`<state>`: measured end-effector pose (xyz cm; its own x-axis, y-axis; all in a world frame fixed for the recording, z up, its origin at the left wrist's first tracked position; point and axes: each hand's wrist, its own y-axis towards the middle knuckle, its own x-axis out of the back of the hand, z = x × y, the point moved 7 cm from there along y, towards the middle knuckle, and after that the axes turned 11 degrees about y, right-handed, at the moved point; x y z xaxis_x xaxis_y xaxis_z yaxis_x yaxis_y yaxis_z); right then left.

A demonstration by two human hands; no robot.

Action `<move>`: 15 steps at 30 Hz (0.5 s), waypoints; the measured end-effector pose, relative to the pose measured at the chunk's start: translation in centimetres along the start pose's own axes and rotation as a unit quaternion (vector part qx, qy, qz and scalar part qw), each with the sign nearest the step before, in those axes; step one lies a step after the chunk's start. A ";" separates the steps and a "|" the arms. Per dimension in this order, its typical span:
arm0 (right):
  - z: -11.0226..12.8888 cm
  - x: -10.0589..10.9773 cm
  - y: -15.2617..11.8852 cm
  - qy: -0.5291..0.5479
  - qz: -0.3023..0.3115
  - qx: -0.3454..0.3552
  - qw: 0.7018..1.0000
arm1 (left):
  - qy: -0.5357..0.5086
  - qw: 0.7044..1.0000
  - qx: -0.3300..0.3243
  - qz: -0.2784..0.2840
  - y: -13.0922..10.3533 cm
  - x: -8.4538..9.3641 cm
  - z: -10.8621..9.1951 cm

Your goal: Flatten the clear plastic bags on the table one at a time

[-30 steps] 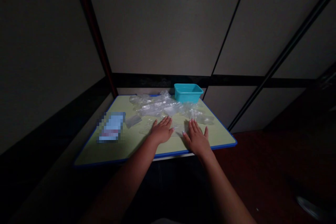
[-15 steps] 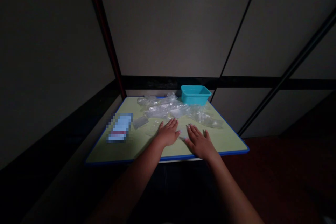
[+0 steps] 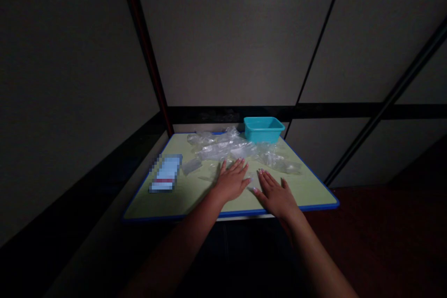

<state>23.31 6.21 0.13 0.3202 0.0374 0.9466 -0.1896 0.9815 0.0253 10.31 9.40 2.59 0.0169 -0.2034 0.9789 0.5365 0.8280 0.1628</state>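
My left hand (image 3: 233,180) lies palm down over the table, its fingers spread and pointing at a heap of crumpled clear plastic bags (image 3: 223,148). Beside it my right hand (image 3: 275,194) rests in the same way, fingers stretched out and holding nothing. A flat, thin piece of clear plastic shows between and partly under the hands; how much of it they cover I cannot tell. A small folded clear bag (image 3: 192,166) lies to the left of my left hand.
The pale green table (image 3: 199,200) has a blue edge. On its back right stands a turquoise plastic basin (image 3: 263,135). A blurred-out phone-like object (image 3: 166,173) lies at the left. Panelled walls (image 3: 226,46) close in behind and at the left.
The whole view has shifted a little, so things appear slightly further right and lower. My left hand's fingers are spread wider. The bags, basin and phone-like object keep their places on the table.
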 end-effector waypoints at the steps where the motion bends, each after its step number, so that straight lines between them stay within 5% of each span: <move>1: 0.0 0.0 0.0 0.000 -0.002 0.002 1.000 | 0.009 1.000 -0.021 -0.020 -0.1 0.6 -0.7; 8: -0.4 -0.4 0.1 -0.015 0.006 0.000 1.000 | 0.011 0.995 -0.083 -0.061 -0.8 3.0 -4.7; 15: -0.1 -0.4 0.1 -0.012 0.003 0.035 0.999 | -0.051 0.991 -0.123 -0.002 -1.7 1.5 -6.2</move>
